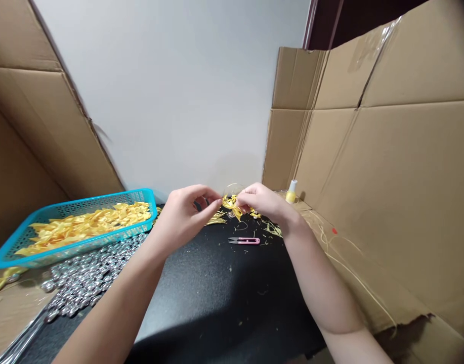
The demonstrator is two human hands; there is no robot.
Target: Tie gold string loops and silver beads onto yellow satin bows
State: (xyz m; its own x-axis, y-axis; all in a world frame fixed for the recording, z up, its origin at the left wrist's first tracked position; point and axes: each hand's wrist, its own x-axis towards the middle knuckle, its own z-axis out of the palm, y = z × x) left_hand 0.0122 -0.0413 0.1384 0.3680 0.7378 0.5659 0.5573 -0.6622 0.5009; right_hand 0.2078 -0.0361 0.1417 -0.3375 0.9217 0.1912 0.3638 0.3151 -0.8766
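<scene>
Above the far part of a black work surface [216, 298], my two hands meet on a small yellow ribbon bow [230, 204]. My left hand [184, 215] pinches the bow's left end with thumb and forefinger. My right hand [264, 202] is closed round its right side. A thin pale thread runs off to the right. Just below the hands lie pink thread snips [244, 240] among yellow thread scraps [271, 230].
A blue mesh basket [76, 205] filled with yellow bows sits at the left. In front of it lies a heap of shiny silver metal pieces [83, 275]. A small yellow bottle [291, 192] stands at the back right. Cardboard sheets [387, 177] wall in both sides.
</scene>
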